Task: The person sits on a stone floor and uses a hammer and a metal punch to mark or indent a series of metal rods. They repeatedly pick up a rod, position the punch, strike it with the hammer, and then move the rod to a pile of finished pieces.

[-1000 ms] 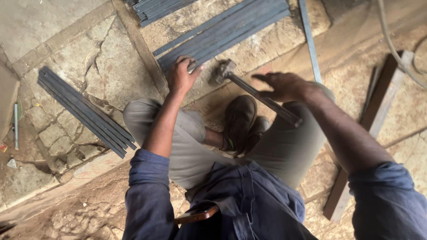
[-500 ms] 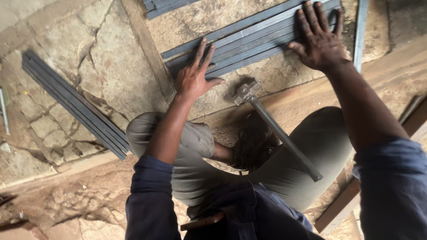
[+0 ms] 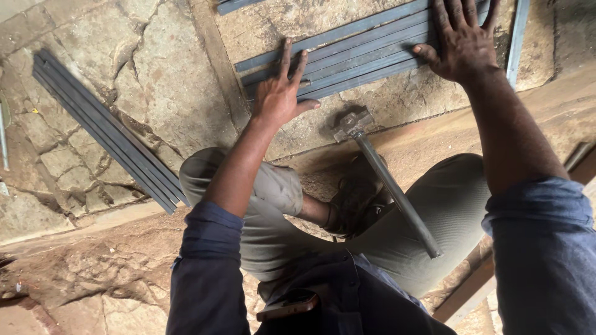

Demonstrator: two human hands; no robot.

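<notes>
Both hands now flat on bundle of grey steel bars [image 3: 366, 46]; a second ago right hand held hammer, half a second ago it had just reached bars. Left hand [image 3: 279, 93] open, fingers spread, palm pressing near end of bars, likely squaring ends. Right hand [image 3: 462, 43] open, splayed, pinning bars further along so they lie flush on stone floor [image 3: 155, 68]. Hammer [image 3: 385, 180] released, head just below bars, handle propped across knee. Second bar bundle [image 3: 105, 133] well left of bars.

Hammer [image 3: 385, 180] between hands, below bars [image 3: 366, 53]
</notes>
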